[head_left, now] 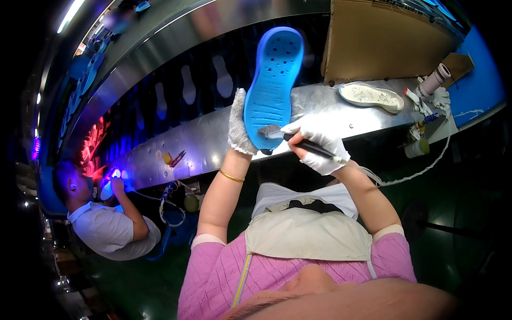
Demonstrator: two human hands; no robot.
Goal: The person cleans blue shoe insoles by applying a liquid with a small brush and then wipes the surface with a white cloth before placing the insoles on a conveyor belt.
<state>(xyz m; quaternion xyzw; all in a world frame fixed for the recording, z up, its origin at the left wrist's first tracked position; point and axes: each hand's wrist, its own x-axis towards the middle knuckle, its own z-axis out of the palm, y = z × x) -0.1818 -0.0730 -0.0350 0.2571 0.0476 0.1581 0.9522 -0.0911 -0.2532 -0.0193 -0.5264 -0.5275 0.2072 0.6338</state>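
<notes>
Your gloved left hand (238, 125) grips the blue shoe sole (273, 85) upright, long axis away from you, while your right hand (318, 144), closed on the brush (298, 140), touches its lower end.

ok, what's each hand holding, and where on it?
Left hand, gloved, grips the blue shoe sole at its lower end, by the side edge. Right hand, gloved, holds a dark-handled brush along its handle, bristles on the sole.

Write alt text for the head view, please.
A gloved left hand holds a blue shoe sole upright while the gloved right hand brushes its lower end with a small brush. A white sole lies on the metal bench beyond.
</notes>
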